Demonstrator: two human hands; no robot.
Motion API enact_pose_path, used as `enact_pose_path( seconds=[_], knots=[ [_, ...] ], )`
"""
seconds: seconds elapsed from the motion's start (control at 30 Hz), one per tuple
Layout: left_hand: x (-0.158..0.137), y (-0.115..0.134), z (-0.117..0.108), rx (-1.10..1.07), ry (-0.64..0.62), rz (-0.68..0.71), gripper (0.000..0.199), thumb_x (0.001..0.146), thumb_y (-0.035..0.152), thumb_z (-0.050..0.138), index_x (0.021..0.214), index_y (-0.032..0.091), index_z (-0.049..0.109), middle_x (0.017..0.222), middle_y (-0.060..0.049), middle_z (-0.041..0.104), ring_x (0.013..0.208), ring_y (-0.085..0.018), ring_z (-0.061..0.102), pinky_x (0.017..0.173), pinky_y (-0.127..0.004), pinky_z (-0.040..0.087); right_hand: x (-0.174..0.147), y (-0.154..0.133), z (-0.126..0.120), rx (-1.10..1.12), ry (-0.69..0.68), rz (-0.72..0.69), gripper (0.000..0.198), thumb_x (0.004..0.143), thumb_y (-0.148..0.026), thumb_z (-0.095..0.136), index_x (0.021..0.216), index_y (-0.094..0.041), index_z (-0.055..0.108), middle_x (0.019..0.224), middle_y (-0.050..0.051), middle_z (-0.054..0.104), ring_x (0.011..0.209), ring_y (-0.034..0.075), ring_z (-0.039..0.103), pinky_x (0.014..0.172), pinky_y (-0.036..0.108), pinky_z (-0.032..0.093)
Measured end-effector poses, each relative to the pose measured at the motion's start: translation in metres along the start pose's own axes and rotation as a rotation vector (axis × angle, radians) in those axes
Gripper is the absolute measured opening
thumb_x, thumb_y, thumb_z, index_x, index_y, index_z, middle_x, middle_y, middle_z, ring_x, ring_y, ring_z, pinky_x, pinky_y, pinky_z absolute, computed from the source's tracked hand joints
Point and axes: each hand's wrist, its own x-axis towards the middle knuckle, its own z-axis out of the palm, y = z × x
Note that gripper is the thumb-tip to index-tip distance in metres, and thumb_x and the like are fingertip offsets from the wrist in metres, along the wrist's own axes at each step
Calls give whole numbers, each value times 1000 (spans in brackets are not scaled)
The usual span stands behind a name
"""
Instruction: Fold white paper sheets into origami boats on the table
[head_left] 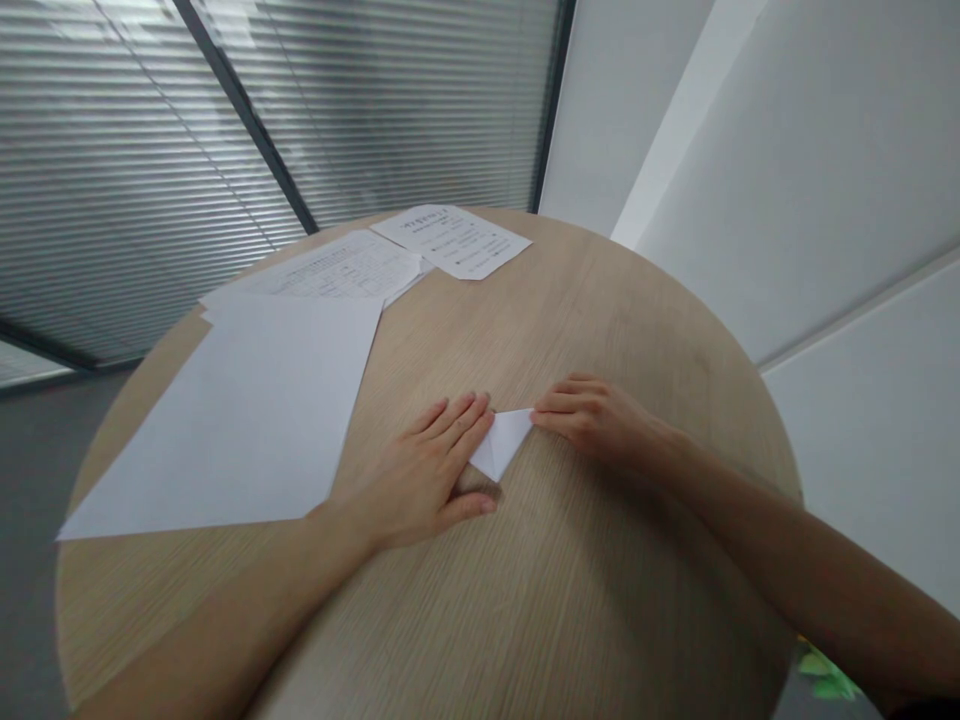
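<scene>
A small piece of white folded paper (pixel 504 446) lies on the wooden table between my hands, with a crease running down to its lower point. My left hand (pixel 431 468) rests flat, fingers stretched out and thumb apart, its fingertips over the paper's left side and hiding that part. At the paper's right corner, my right hand (pixel 589 415) is closed, the fingertips pinching the corner. The underside of that pinch is hidden.
A large blank white sheet (pixel 255 410) covers the table's left side. Behind it lie papers with a printed grid (pixel 337 268) and a printed text sheet (pixel 454 240). The round table (pixel 480 620) ends near window blinds (pixel 420 100) and a white wall (pixel 825 150). Green leaves (pixel 825 672) show lower right.
</scene>
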Motion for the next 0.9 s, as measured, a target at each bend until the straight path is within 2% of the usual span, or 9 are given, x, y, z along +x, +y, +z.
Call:
enact_pose_path(
  seconds=[0.1, 0.23, 0.33, 0.47, 0.53, 0.63, 0.77, 0.9],
  knots=[
    [-1, 0, -2, 0, -10, 10, 92, 90, 76, 30, 154, 10, 25, 161, -20, 21, 150, -31, 18, 120, -50, 19, -2, 0, -1, -3, -4, 18, 20, 96, -14, 51, 92, -17, 71, 87, 6, 75, 79, 17, 64, 76, 32, 42],
    [-1, 0, -6, 2, -22, 47, 85, 88, 77, 36, 154, 22, 29, 162, -19, 17, 149, -35, 19, 118, -54, 20, -2, -1, -1, -4, -24, 43, 19, 94, -13, 53, 92, -16, 71, 85, 6, 76, 78, 17, 66, 78, 33, 44],
    [-1, 0, -9, 0, -45, 53, 84, 88, 76, 38, 154, 25, 28, 162, -19, 15, 149, -35, 18, 118, -54, 19, -2, -4, 0, -11, -26, 82, 19, 92, -13, 52, 92, -16, 71, 88, 7, 76, 79, 18, 68, 79, 34, 46],
    [-1, -3, -8, 4, -51, 61, 86, 86, 78, 39, 154, 28, 26, 163, -17, 12, 149, -35, 19, 118, -54, 18, 5, -18, 3, -51, 96, 101, 25, 92, -13, 49, 102, -12, 71, 109, 13, 74, 97, 22, 69, 87, 36, 50],
    [-1, -4, -6, 8, -36, 72, 89, 84, 79, 40, 155, 28, 24, 163, -17, 12, 149, -35, 18, 118, -55, 18, 9, -26, 6, -40, 137, 79, 29, 93, -11, 46, 112, -8, 68, 119, 15, 71, 109, 22, 66, 96, 36, 49],
    [-1, -6, -4, 13, -13, 78, 91, 84, 79, 40, 156, 27, 21, 163, -18, 12, 149, -35, 19, 117, -55, 18, 14, -35, 12, -5, 91, 77, 31, 92, -12, 47, 114, -5, 67, 121, 16, 70, 112, 22, 66, 103, 35, 48],
    [-4, -3, -5, 36, -14, 69, 90, 85, 79, 38, 156, 26, 21, 162, -19, 15, 148, -36, 22, 116, -57, 20, 13, -38, 15, 18, 25, 118, 35, 91, -13, 48, 119, -4, 66, 124, 17, 68, 116, 23, 64, 105, 38, 48],
    [-15, 8, -6, 102, 7, 20, 89, 86, 79, 35, 153, 21, 31, 159, -22, 26, 146, -37, 29, 115, -56, 26, 16, -44, 11, -29, 4, 166, 35, 91, -15, 48, 116, -2, 68, 121, 20, 69, 114, 24, 66, 103, 38, 49]
  ],
)
